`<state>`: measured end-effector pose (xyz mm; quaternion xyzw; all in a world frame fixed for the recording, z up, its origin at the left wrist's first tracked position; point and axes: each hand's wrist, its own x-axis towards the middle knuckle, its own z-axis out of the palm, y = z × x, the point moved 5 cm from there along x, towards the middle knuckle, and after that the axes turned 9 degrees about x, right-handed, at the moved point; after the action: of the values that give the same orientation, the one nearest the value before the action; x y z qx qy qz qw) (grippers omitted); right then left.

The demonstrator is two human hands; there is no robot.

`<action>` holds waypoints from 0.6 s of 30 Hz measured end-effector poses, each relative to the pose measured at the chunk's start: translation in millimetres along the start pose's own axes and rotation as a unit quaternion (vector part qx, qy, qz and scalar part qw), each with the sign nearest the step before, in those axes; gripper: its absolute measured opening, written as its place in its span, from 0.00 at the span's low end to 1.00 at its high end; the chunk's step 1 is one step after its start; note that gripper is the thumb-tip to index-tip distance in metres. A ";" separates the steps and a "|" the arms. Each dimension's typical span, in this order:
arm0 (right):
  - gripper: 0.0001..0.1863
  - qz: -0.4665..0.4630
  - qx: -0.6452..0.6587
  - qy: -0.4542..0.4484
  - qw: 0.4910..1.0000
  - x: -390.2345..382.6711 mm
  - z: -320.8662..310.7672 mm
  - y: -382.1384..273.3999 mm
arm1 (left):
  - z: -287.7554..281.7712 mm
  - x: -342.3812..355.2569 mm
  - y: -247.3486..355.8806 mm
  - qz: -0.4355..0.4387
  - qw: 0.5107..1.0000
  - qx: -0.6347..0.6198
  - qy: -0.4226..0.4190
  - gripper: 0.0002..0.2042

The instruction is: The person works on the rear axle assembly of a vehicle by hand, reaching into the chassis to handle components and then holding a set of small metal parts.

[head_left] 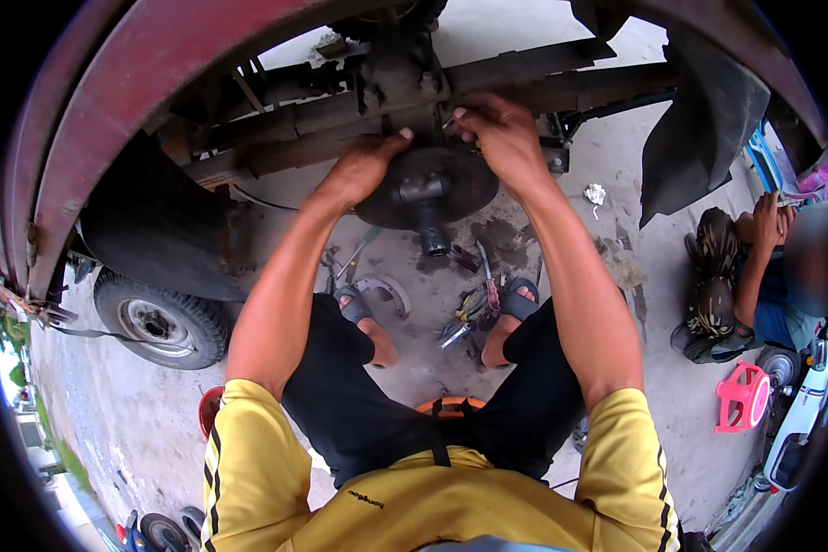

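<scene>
Ahead of me, a dark round brake backing plate [474,189] with a stub spindle [434,237] is at the end of a vehicle axle [397,78]. My left hand [363,168] is at the plate's upper left rim, thumb pointing inward and fingers curled out of sight behind it. Above the plate's upper right edge, my right hand [506,138] has its fingers bent together. A small shiny metal piece [449,120], perhaps a bolt, shows at the thumb and fingertip.
Hand tools [465,317] and a curved grey brake shoe [385,294] lie on the ground between my feet. A wheel [161,317] stands at left under the red fender [147,74]. Black mudguard [704,120] hangs at right. Beyond it a person [754,276] sits near a pink stool [743,397].
</scene>
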<state>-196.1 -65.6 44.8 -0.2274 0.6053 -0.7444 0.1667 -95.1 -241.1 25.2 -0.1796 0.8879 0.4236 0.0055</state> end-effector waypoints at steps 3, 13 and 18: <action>0.08 -0.022 -0.052 -0.014 0.998 19.6 2.0 23.7 | -1.9 -0.1 8.2 -0.019 0.999 0.034 -0.016 0.32; 0.12 0.107 -0.121 -0.097 0.982 30.2 11.4 30.5 | 0.7 0.3 -10.2 -0.030 0.992 -0.124 -0.012 0.26; 0.15 0.140 -0.149 -0.110 0.973 25.0 19.6 38.7 | 2.3 7.7 -17.0 -0.033 0.985 -0.168 -0.024 0.25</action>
<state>-207.6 -103.0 13.6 -0.2432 0.7129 -0.5859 0.2988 -97.2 -251.6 9.7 -0.1972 0.7975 0.5701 0.0107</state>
